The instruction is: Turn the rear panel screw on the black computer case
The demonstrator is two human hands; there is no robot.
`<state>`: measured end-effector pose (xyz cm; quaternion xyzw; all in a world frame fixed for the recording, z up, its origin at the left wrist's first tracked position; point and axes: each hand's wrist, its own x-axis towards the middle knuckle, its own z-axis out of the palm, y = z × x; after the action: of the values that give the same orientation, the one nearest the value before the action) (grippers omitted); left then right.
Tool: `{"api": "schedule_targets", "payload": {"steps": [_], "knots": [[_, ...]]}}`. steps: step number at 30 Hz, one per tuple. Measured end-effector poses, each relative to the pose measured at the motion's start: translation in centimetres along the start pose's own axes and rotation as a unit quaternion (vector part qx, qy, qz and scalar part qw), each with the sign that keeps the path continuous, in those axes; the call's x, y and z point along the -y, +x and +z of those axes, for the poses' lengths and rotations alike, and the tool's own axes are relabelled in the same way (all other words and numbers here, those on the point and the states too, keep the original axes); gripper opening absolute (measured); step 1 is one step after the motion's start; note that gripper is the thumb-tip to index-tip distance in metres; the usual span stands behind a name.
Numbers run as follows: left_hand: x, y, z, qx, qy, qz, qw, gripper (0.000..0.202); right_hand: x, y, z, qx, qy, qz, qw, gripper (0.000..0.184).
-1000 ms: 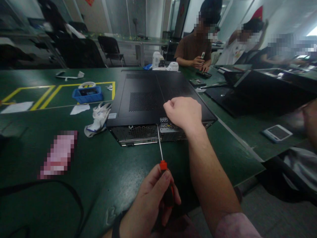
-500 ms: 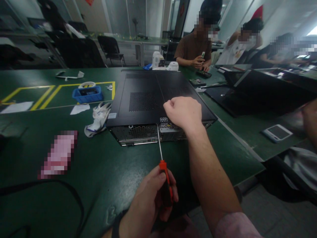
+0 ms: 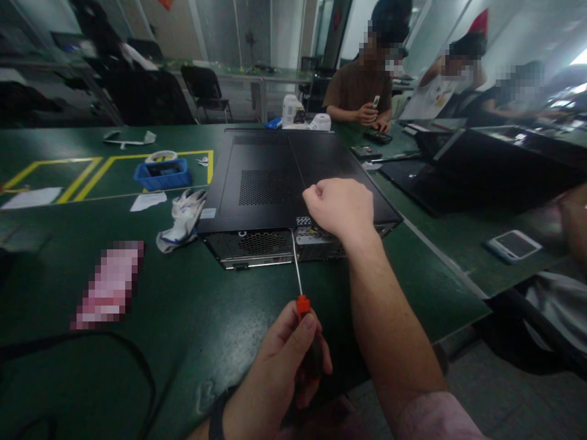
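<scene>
A black computer case point(image 3: 263, 143) lies flat on the green table, its rear panel point(image 3: 266, 243) turned towards me. My left hand point(image 3: 293, 354) is closed around the handle of a screwdriver point(image 3: 303, 302), which is orange and dark. The metal shaft points away from me, and its tip meets the top edge of the rear panel near the middle. On the right part of the case cover rests my right hand point(image 3: 342, 206), curled into a fist; the palm side is hidden, and nothing shows in it.
Left of the case lie white work gloves point(image 3: 182, 220), a blue bin point(image 3: 162, 175) and a blurred pink item point(image 3: 110, 284). A phone point(image 3: 513, 245) and black panels point(image 3: 499, 165) are on the right. Beyond the case, a person in a brown shirt point(image 3: 353, 91) handles small parts.
My left thumb and fingers have shifted round the screwdriver handle, which looks turned. The tip stays at the same spot. My right hand and the case have not moved.
</scene>
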<state>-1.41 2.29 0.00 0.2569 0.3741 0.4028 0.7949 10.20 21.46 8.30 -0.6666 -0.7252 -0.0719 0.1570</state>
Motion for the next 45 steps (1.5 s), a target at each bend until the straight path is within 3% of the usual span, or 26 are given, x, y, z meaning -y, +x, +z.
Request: {"api": "schedule_targets", "payload": {"steps": [6, 17, 33, 45], "knots": [[-0.27, -0.34, 0.09, -0.019, -0.021, -0.003, 1.000, 0.054, 0.00, -0.07, -0.02, -0.007, -0.004, -0.006, 1.000, 0.044], [-0.19, -0.36, -0.08, 0.013, -0.037, -0.010, 0.999, 0.056, -0.01, -0.02, -0.11, 0.000, -0.005, -0.003, 1.000, 0.044], [-0.30, -0.41, -0.01, -0.032, -0.017, -0.006, 0.999, 0.054, -0.05, -0.09, -0.07, 0.000, 0.000, -0.003, 1.000, 0.045], [0.05, -0.37, -0.31, -0.005, -0.011, 0.008, 1.000, 0.054, -0.06, -0.05, -0.13, 0.001, -0.002, -0.005, 1.000, 0.044]]}}
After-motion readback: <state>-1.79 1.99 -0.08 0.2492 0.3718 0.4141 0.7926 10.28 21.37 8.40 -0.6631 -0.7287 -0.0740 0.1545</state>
